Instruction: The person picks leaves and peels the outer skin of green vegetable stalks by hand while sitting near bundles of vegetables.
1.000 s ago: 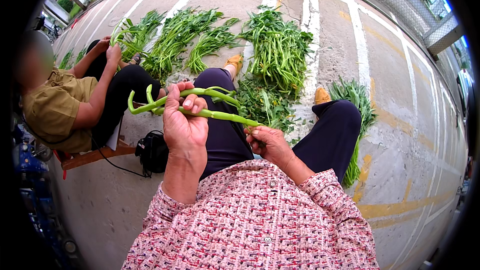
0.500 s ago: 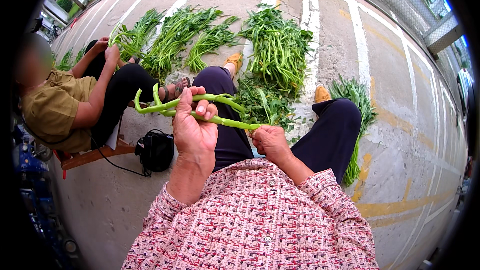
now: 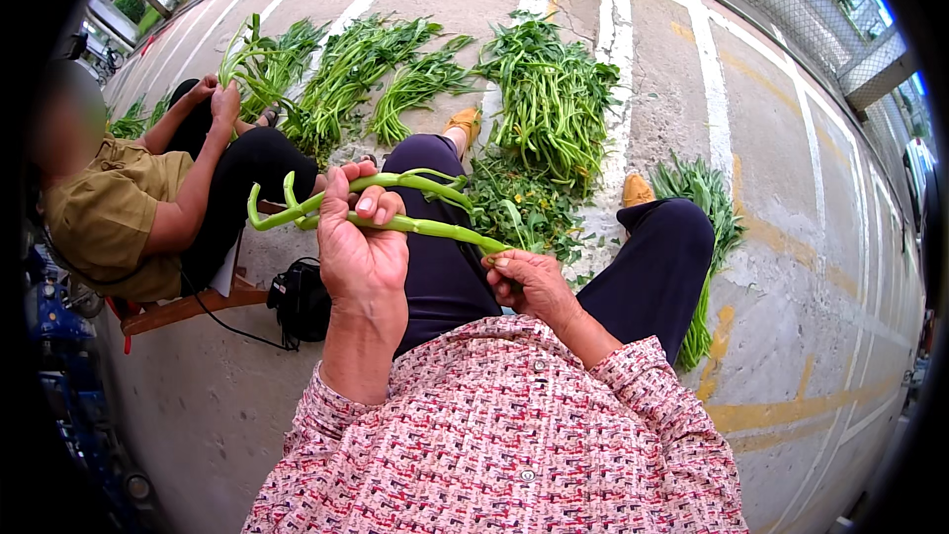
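My left hand is closed around a few long green water spinach stems, which lie across its fingers with their bent ends sticking out to the left. One stem runs down to the right, where my right hand pinches its end between thumb and fingertips. Between my feet lies a low heap of loose leaves. Behind it spreads a thick pile of leafy water spinach.
More greens lie on the concrete at the far left, and another bundle lies past my right knee. On my left, a seated person holds greens in both hands. A black bag rests on the ground near that person's wooden stool.
Both my hands have shifted left with the stems, the left one farther and slightly up. The seated person's greens now stand more upright in their hands.
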### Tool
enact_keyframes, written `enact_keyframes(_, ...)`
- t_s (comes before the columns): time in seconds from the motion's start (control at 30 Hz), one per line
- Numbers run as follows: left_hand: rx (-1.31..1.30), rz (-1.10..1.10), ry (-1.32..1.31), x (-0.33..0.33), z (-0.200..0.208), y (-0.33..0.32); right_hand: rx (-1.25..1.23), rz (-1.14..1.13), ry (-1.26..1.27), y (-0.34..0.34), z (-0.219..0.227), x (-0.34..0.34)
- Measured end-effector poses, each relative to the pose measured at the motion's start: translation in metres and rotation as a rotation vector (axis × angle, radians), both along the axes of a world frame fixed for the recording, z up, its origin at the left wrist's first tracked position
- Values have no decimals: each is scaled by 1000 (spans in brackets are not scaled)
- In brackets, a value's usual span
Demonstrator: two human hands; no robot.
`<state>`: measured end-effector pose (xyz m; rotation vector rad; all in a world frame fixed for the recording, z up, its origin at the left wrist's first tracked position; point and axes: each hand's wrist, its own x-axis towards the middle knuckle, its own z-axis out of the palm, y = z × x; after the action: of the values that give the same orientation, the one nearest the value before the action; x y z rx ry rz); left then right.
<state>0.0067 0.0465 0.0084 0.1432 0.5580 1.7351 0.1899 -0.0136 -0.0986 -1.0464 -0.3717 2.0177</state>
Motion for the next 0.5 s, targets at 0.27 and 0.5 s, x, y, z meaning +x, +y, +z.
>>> enact_keyframes(0.27,-25,-7,-40,20,4,-3,-81,-142,304,10,14,-4)
enact_keyframes(0.5,-15,-62,-13,24,-2,-9,-73,-301,344,13,24,-5)
